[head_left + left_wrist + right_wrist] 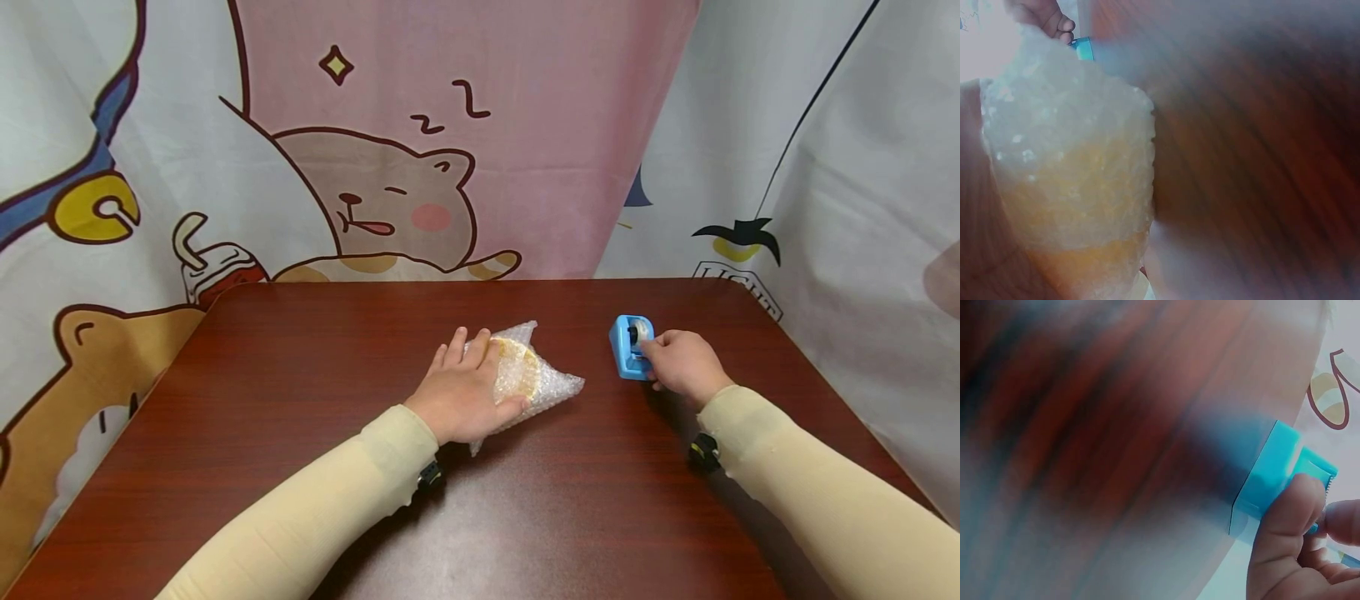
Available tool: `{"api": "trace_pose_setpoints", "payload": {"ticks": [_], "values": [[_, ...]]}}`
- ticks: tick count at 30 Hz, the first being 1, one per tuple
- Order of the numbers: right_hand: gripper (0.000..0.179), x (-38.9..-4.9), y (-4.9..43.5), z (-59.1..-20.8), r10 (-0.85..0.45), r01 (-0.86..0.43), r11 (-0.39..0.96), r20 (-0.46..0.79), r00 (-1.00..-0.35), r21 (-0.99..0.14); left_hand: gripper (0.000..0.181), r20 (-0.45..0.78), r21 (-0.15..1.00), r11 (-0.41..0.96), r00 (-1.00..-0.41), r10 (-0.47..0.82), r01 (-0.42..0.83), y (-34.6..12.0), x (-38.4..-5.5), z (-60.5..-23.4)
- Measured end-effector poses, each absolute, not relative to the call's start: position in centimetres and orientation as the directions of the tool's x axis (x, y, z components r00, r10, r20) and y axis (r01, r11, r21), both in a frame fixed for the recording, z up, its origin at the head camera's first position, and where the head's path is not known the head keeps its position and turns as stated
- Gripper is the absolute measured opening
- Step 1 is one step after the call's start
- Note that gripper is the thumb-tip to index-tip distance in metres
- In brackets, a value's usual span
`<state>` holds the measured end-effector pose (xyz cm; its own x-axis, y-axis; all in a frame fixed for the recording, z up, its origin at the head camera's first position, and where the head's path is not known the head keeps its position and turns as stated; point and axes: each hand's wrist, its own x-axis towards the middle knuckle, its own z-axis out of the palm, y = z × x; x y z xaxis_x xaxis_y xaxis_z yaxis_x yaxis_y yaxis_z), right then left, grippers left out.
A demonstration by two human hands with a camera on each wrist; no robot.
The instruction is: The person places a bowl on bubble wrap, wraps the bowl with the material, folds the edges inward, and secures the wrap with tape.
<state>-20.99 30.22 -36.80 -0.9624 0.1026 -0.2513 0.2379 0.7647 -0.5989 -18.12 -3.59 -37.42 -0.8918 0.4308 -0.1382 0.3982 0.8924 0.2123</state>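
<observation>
A bubble-wrapped parcel (555,385) lies on the brown table, with something yellow-orange showing through the clear wrap (1079,156). My left hand (465,387) rests flat on its left part, fingers spread and the thumb along its near side. To the right stands a light blue tape dispenser (621,350) with a tape roll in it. My right hand (682,362) holds its right side with curled fingers. In the right wrist view, the thumb and fingers (1288,515) close around the dispenser near its toothed cutter; whether they pinch a tape end cannot be seen.
The wood-grain table (322,358) runs back to a cartoon-printed curtain (555,125). More white cloth (885,250) hangs along the right side. Each sleeve carries a small black wrist camera (703,452).
</observation>
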Motion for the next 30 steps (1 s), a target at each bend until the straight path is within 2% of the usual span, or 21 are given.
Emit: {"api": "trace_pose_setpoints", "payload": {"ticks": [16,30], "values": [[0.053,-21.09,29.95,-36.85,0.112,0.297,0.647,-0.298,-0.948,-0.702,0.099,-0.121,0.207,0.890,-0.892,0.435,0.406,-3.62,-18.01,-37.34],[0.056,-20.99,29.73,-37.03,0.119,0.322,0.587,-0.315,-0.942,-0.742,0.099,-0.111,0.207,0.891,-0.895,0.431,0.404,-3.61,-17.98,-37.42]]}}
